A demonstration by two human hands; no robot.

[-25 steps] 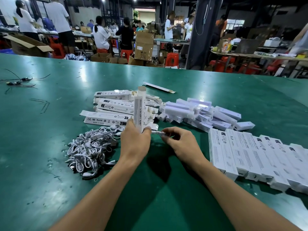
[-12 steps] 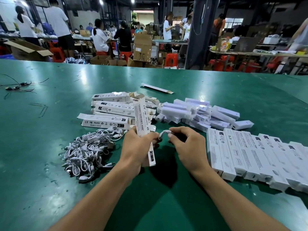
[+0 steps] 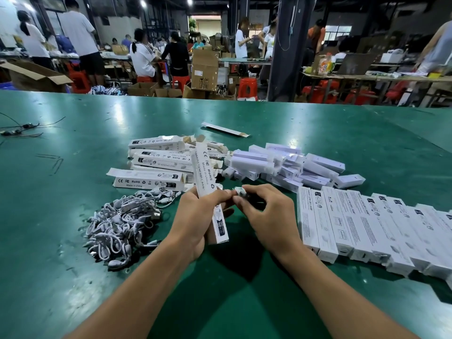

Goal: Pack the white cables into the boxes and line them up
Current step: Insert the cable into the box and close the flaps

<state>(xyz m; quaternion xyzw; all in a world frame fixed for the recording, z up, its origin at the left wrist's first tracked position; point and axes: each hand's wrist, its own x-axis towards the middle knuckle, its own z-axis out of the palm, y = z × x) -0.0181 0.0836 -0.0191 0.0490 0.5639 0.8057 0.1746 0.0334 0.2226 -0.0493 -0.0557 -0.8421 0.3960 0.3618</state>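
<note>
White cable [image 3: 239, 191] is sitting pinched in our right hand [image 3: 267, 216], just beside the box [image 3: 206, 182] our left hand [image 3: 194, 217] is gripping; we are risking it springing loose and jamming at the opening.

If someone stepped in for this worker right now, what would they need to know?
Left hand grips one white box, tilted upright.
Right hand pinches a coiled cable beside it, not yet inside.
Cable pile lies on the left; loose boxes beyond the hands.
Done: a row of boxes lined up on the right.
Left: load this cable, add the box to the row, repeat.
</note>
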